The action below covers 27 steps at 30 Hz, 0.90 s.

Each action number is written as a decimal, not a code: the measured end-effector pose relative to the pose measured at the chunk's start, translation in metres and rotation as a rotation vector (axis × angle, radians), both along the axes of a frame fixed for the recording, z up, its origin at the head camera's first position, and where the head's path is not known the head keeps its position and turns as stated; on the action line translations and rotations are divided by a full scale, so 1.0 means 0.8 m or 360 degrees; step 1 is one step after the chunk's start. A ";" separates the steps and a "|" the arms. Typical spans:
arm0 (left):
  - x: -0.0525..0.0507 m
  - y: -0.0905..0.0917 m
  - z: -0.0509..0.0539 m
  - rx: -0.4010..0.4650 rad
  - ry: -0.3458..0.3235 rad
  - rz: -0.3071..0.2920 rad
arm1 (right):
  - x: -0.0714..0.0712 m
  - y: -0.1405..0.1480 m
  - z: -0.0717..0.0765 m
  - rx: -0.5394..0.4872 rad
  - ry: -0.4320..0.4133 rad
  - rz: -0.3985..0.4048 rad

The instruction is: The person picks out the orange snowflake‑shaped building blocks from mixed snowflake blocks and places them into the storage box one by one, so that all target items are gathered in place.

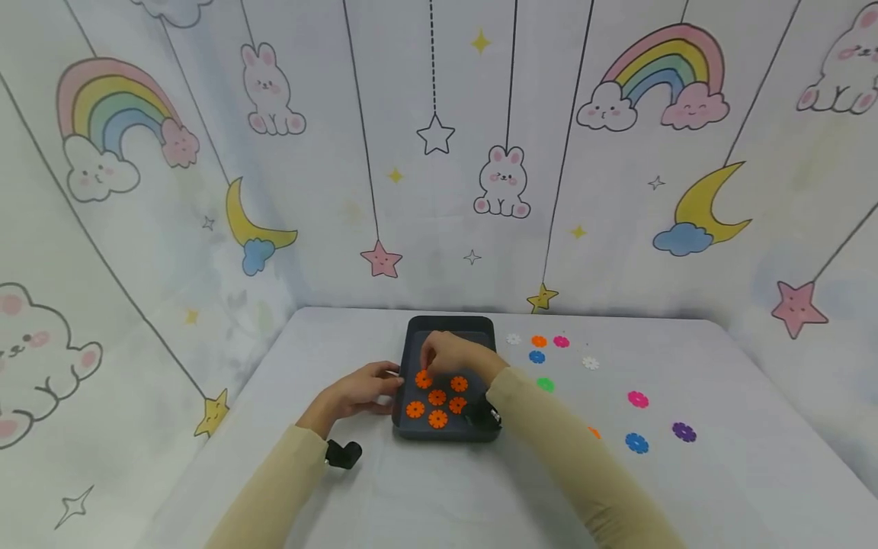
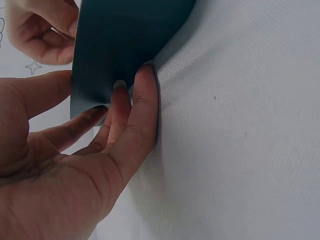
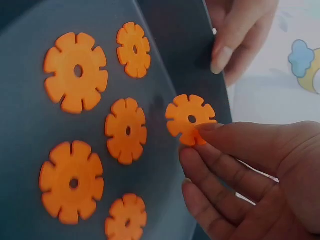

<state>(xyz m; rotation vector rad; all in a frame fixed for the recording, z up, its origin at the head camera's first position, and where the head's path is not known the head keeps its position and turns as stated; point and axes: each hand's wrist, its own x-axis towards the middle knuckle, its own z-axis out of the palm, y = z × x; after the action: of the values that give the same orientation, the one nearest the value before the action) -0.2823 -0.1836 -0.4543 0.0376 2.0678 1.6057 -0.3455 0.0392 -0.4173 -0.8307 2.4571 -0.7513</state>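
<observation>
My right hand (image 1: 446, 354) reaches over the dark tray (image 1: 446, 435) near its left wall. In the right wrist view, the thumb and fingers of that hand (image 3: 250, 175) pinch an orange notched disc (image 3: 191, 107) above the tray floor. Several more orange discs (image 3: 75, 72) lie flat inside the tray. At the tray's left side, my left hand (image 1: 363, 389) grips the wall. In the left wrist view, the thumb of the left hand (image 2: 80, 150) is at the rim and the fingers rest along the outer wall (image 2: 120, 45).
Right of the tray, loose discs lie scattered on the white cloth: white (image 1: 591, 364), pink (image 1: 638, 399), blue (image 1: 636, 443), purple (image 1: 684, 432) and green (image 1: 545, 384). An orange one (image 1: 594, 432) is partly behind my right sleeve. A patterned curtain (image 1: 439, 229) stands behind the table.
</observation>
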 end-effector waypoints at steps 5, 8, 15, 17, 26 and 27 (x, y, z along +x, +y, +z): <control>0.001 0.002 0.001 0.0004 0.0003 -0.0006 | -0.002 -0.010 -0.008 0.0016 -0.0076 -0.0036; 0.000 0.001 0.000 0.0013 0.0001 -0.0010 | -0.002 -0.014 -0.011 0.0007 -0.0110 -0.0066; -0.001 0.002 0.000 0.0013 -0.0005 0.0000 | 0.000 -0.011 -0.007 0.0099 -0.0008 -0.0068; -0.001 0.002 0.001 0.0004 -0.0002 0.0002 | 0.001 -0.005 -0.001 0.0123 0.0045 -0.0056; 0.001 0.005 0.003 -0.0051 0.0001 0.0031 | 0.017 0.052 0.037 0.0017 0.0183 0.0043; 0.001 0.005 0.002 -0.0052 -0.0001 0.0039 | 0.019 0.062 0.040 0.0001 0.0201 0.0044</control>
<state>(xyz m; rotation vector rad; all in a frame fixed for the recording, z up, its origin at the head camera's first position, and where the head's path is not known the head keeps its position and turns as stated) -0.2812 -0.1799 -0.4523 0.0004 2.1014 1.5854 -0.3300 0.0884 -0.3851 -0.9361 2.5503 -0.7082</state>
